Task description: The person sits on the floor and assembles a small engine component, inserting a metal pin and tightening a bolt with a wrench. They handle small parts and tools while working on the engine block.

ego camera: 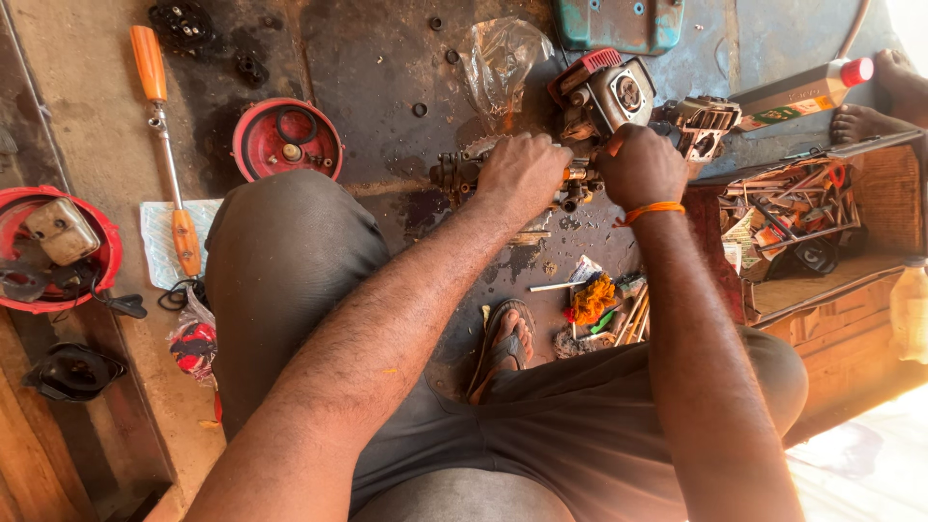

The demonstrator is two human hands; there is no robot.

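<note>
Head view: grimy metal engine part [578,174]

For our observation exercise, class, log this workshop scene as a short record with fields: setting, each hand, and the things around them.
Setting: person seated low over an oily metal floor, camera looking down
Left hand: closed over a small engine assembly
Right hand: gripping the same assembly, orange band at the wrist
Behind the hands: red-and-grey engine block, crumpled plastic bag
Far left: orange-handled tool, red round cover
Right: wooden tray of tools, bottle with a red cap
</note>
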